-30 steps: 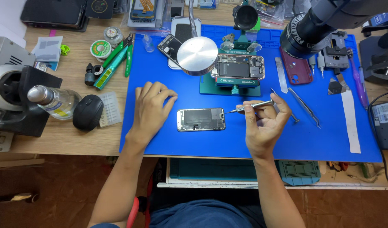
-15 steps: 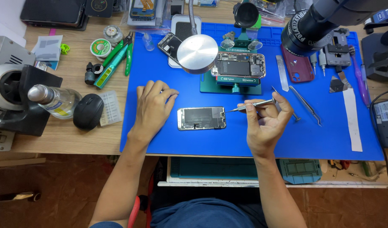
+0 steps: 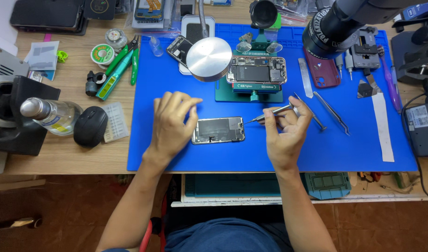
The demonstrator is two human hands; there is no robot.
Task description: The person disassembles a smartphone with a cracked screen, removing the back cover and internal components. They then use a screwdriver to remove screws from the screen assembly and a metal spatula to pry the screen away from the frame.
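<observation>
Landmark: we place everything by the opened phone panel (image 3: 218, 130), which lies flat on the blue mat (image 3: 354, 154) near the front of the table (image 3: 60, 158).
Left hand (image 3: 173, 122): it rests just left of the panel, fingers loosely curled, fingertips at the panel's left edge; its grip closes on nothing.
Right hand (image 3: 285, 133): just right of the panel, its grip is pinched tight on a thin screwdriver (image 3: 270, 113).
Tool tip: it points at the panel's upper right corner; whether it touches a screw we cannot tell, the spot is too small.
Behind the panel: a phone body in a green holder (image 3: 256, 77), with a round metal disc (image 3: 209, 59) to its left.
Right of the panel: tweezers (image 3: 332, 113) lie well apart.
Doing it well: we judge that the left fingers should pin the panel flat, the driver should stand upright over the screw, and we should press lightly while turning so the tip does not slip.
</observation>
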